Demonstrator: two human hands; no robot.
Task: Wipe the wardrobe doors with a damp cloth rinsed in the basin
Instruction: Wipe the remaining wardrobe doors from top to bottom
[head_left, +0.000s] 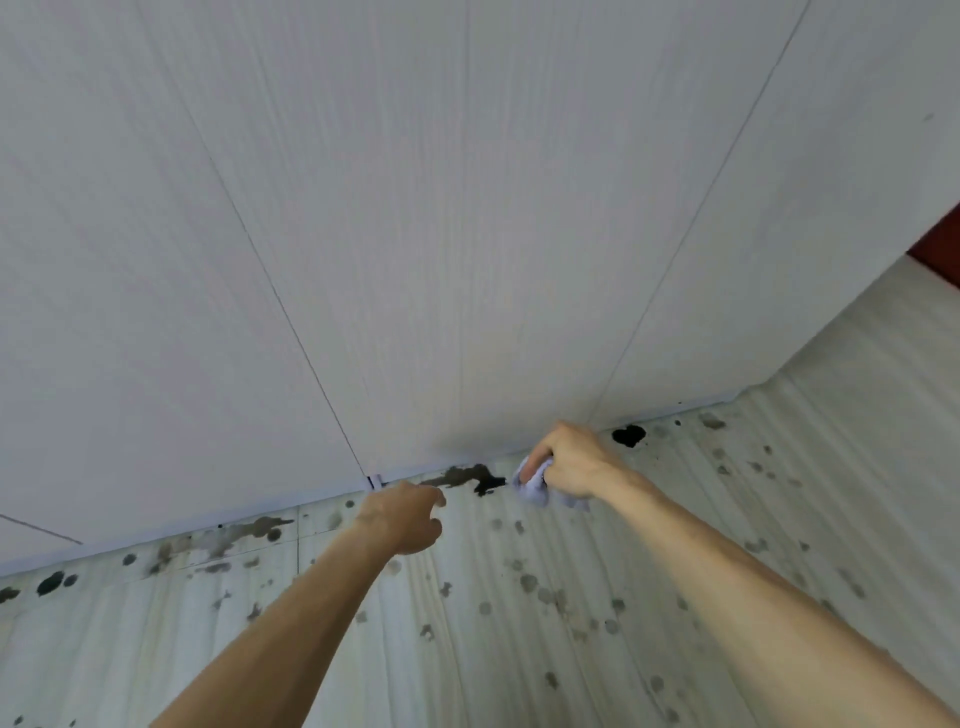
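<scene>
Here the pale, faintly grained wardrobe doors (415, 234) fill the upper part of the view, their thin vertical seams running down to a bottom edge that meets the floor (519, 649). The right hand (569, 460) is low at that bottom edge, near the foot of one seam, its fingers curled round a bunched lilac-white cloth (535, 487). The cloth bulges out below and to the left of the fist and sits at the join of door and floor, though whether it presses on the door or on the floor cannot be told. The left hand (402, 519) is to the left of it and a little nearer the camera, over the floor just in front of the doors. Its fingers are loosely curled and it holds nothing, and whether it touches the floor cannot be told. Both forearms are bare and reach in from the bottom of the view. Between the two hands a dark stain (470, 477) spreads along the foot of the doors, and a smaller black blotch (628, 435) sits just right of the right hand. The floor is pale with a wavy grain, dotted with many grey and dark spots. A small white fitting (374, 480) shows at the base of the seam above the left hand, and a dark red strip (940, 249) shows at the right edge
</scene>
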